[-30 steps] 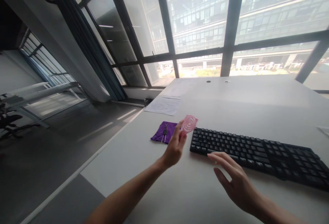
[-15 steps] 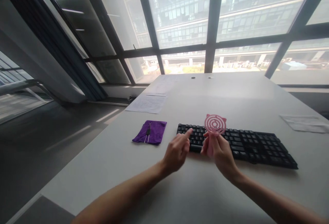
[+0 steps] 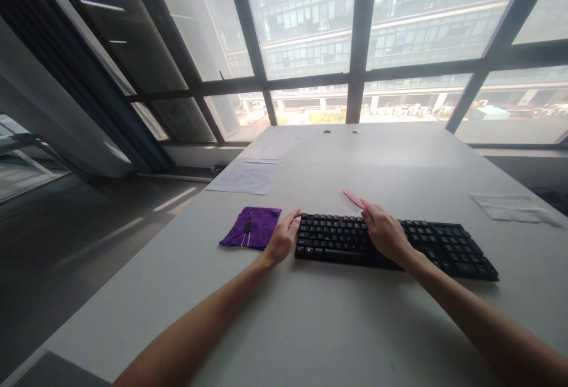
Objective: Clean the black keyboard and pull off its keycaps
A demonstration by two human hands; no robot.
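Note:
A black keyboard [image 3: 333, 239] lies across the white table in front of me. My left hand [image 3: 283, 234] is at its left end, with the fingertips against the far left corner and the thumb side along the edge. In my right hand [image 3: 385, 228] is a pink hairbrush [image 3: 352, 199], gripped by its handle. The brush is tilted above the keyboard's far edge, its bristles facing down and to the left. My right hand and forearm hide part of the middle keys.
To the left lies a purple cloth [image 3: 266, 221] with a black binder clip [image 3: 248, 227] on it. White paper sheets [image 3: 244, 179] rest along the table's left edge. Another pale, flat item [image 3: 510, 206] lies at the right. Large windows [image 3: 306, 26] rise behind the table.
My left hand has gone from pointing over the keys to the keyboard's left end. The right hand has turned the hairbrush from upright, back towards me, to tilted with bristles down.

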